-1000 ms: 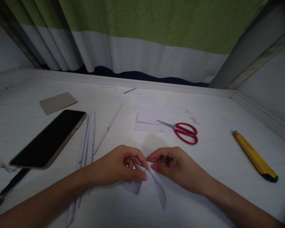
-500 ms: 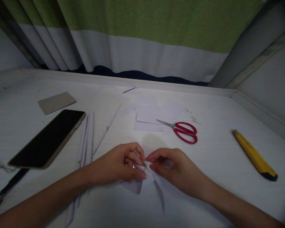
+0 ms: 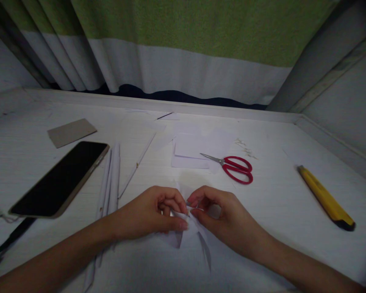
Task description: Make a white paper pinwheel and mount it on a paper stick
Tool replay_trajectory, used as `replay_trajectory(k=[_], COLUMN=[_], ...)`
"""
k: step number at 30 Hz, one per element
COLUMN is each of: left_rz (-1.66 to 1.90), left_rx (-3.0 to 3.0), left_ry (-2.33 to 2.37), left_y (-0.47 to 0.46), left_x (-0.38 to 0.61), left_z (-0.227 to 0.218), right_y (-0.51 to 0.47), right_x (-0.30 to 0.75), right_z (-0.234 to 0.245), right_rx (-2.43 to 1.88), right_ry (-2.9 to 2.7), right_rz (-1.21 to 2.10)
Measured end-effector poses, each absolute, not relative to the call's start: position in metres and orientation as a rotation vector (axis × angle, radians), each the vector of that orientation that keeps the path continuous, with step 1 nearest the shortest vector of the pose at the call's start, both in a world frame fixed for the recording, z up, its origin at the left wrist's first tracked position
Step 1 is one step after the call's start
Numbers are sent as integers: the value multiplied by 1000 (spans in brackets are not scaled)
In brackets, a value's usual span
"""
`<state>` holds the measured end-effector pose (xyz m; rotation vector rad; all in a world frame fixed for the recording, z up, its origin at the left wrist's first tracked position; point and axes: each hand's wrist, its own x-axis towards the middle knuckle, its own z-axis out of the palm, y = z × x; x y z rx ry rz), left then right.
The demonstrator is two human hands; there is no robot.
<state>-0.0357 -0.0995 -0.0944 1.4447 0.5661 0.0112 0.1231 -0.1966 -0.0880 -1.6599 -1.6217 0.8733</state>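
Low in the middle, a piece of white paper (image 3: 190, 233) with several bent flaps is held between both hands just over the table. My left hand (image 3: 160, 209) pinches its left side, with the thumb in front and curled fingers behind. From the other side my right hand (image 3: 224, 212) grips a flap near the centre between thumb and fingertips. One pointed flap hangs down below the right thumb. At the paper's middle there is a tiny light-brown spot, too small to make out. Fingers hide much of the folds.
Red-handled scissors (image 3: 236, 169) lie beyond my hands, over white paper sheets (image 3: 189, 146). A yellow utility knife (image 3: 326, 197) lies right. Left are a phone (image 3: 61, 179), rolled paper sticks (image 3: 114, 179), grey cardboard (image 3: 72, 132) and a thin paper stick (image 3: 137, 165). Small brown bits (image 3: 245, 148) lie behind the scissors.
My right fingertips have risen slightly and separated a little more from the left fingers. The paper stays in both hands, with a flap now showing behind them.
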Motion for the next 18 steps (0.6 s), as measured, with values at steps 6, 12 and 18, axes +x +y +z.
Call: replay_trajectory(k=[6,12,18], left_rz=[7,23,23], left_rx=[1463,1468,1469], left_ry=[582,598,592], left_y=[-100,-100,-101], left_x=[-36,-35,-36], left_z=[-93,-93,-94], right_y=[-197,-196,-196], right_x=[122,122,122], right_z=[-89,-89,-89], right_rx=[-1634,-1603,-1588], right_ry=[-1628,-1605,-1591], right_rz=[821,835,848])
